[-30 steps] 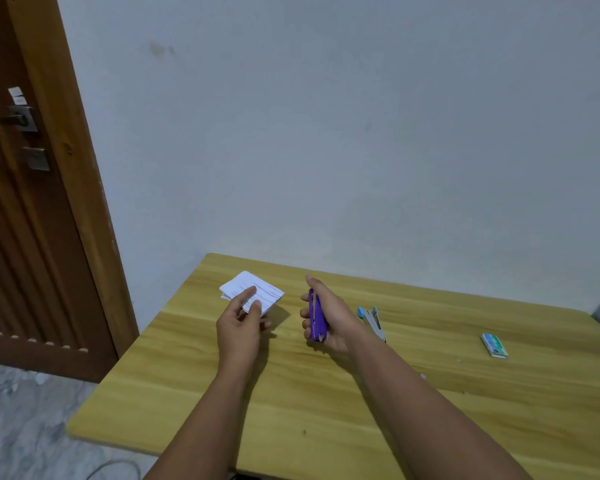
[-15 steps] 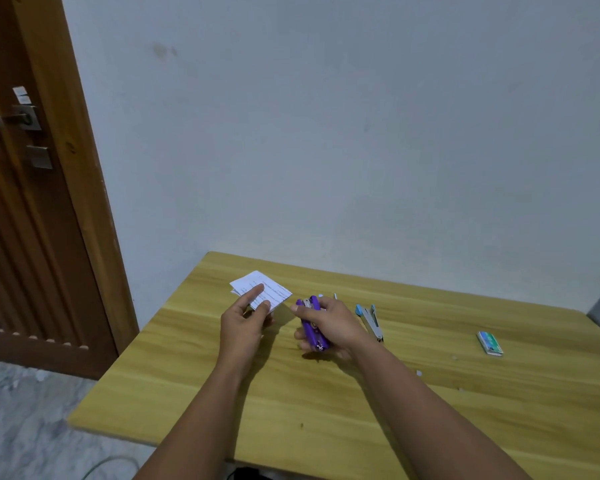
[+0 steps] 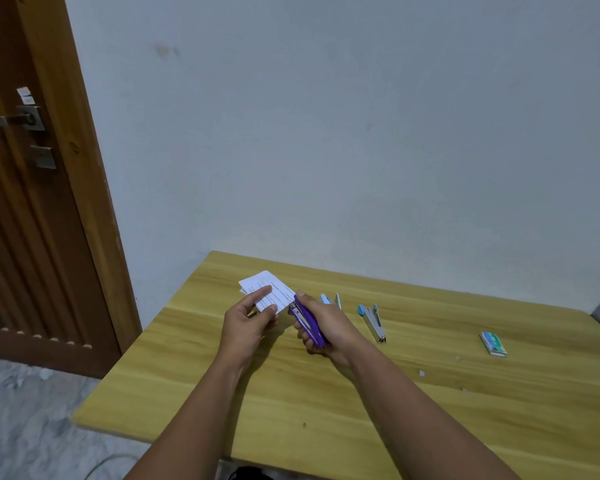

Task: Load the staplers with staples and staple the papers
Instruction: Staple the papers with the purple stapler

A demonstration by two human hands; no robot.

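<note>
My left hand point(image 3: 248, 318) pinches a small stack of white printed papers point(image 3: 269, 289) above the wooden table point(image 3: 361, 393). My right hand point(image 3: 326, 327) grips a purple stapler point(image 3: 307, 322), whose front end meets the right corner of the papers. A light-blue and metal stapler point(image 3: 373, 320) lies on the table to the right of my right hand. Another light-blue stapler point(image 3: 329, 299) peeks out behind my right hand, mostly hidden. A small green box of staples point(image 3: 493, 343) lies farther right.
The table stands against a pale wall point(image 3: 326, 133). A brown wooden door point(image 3: 32, 202) with a metal handle is at the left. Small white scraps point(image 3: 422, 373) lie on the table near my right forearm. Grey marble floor point(image 3: 25, 427) shows at lower left.
My left hand lifted the papers and brought them toward the right hand. My right hand turned the purple stapler and moved its front end onto the corner of the papers.
</note>
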